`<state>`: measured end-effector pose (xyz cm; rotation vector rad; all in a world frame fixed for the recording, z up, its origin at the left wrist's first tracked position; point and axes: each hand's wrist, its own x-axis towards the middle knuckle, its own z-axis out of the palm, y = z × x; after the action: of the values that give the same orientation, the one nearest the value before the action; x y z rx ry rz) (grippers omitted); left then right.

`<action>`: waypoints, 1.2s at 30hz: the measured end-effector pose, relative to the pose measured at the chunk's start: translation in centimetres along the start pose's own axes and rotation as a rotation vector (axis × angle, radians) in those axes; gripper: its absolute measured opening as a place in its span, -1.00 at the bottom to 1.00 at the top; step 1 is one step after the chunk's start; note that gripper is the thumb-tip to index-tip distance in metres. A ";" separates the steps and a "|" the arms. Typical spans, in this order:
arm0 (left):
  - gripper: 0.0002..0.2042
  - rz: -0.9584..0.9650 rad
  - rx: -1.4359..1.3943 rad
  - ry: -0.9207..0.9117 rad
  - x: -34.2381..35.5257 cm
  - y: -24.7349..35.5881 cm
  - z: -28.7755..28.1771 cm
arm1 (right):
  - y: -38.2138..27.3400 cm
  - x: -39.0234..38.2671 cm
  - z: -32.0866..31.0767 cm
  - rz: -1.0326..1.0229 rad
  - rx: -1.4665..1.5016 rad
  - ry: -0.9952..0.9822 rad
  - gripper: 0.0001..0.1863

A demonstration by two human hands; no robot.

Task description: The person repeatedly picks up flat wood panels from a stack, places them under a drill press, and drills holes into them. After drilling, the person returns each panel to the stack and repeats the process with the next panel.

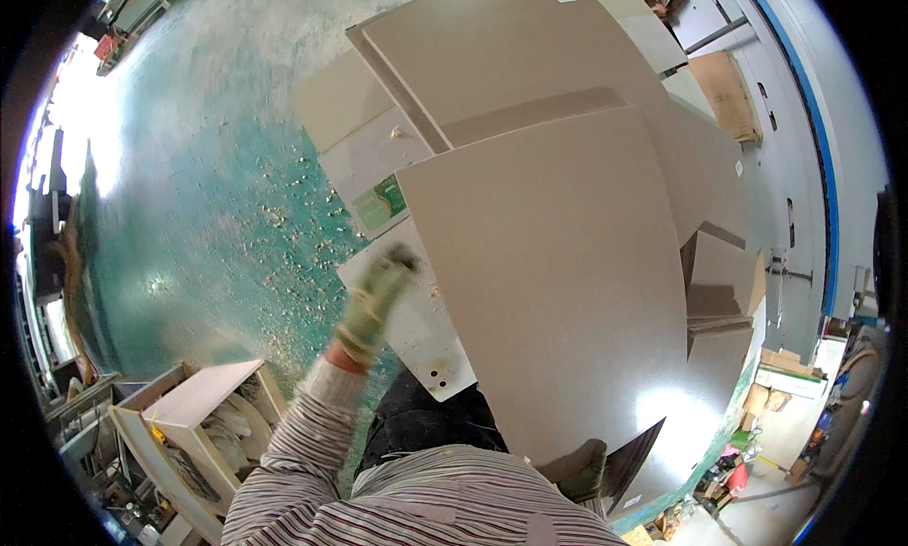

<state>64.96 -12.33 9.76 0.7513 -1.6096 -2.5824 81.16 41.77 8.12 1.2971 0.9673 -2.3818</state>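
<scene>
Head view: big board (558,253), three o'clock, looks stiff, heavy; best held by its edges; left hand (388,274), nine o'clock; right hand (590,472), five; can't tell how either's fingers sit.

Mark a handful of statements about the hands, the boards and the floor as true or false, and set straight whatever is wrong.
1. The left hand wears a glove. True.
2. The left hand is to the right of the large brown panel. False: it is to the panel's left, at the white board.
3. The right hand is low in the picture, by the near edge of the large brown panel. True.
4. Pale bits are scattered over the green floor. True.
5. The white board is unmarked at its near end. False: dark round spots show there.
</scene>
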 end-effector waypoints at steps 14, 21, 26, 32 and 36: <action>-0.57 -0.561 -0.614 -0.427 -2.7 -12.3 6.5 | -14.1 0.4 8.6 -0.769 -0.370 0.393 -0.43; -0.38 -0.578 -0.612 -0.490 0.5 -11.0 4.4 | -18.3 3.2 6.5 -0.470 -1.516 0.270 -0.45; -0.26 -0.610 -0.591 -0.499 1.5 -10.3 4.2 | -14.1 0.7 7.0 -0.842 -1.309 0.260 -0.56; -0.29 -0.667 -0.615 -0.390 1.8 -12.0 3.9 | -13.2 0.5 5.8 -0.984 -1.422 0.359 -0.49; -0.36 -0.624 -0.590 -0.397 2.0 -12.9 3.7 | -12.7 1.1 5.1 -1.024 -1.329 0.349 -0.53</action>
<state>64.79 -3.61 -0.64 0.8053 -0.5837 -3.5617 70.77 47.94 14.57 0.6325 3.0371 -1.0964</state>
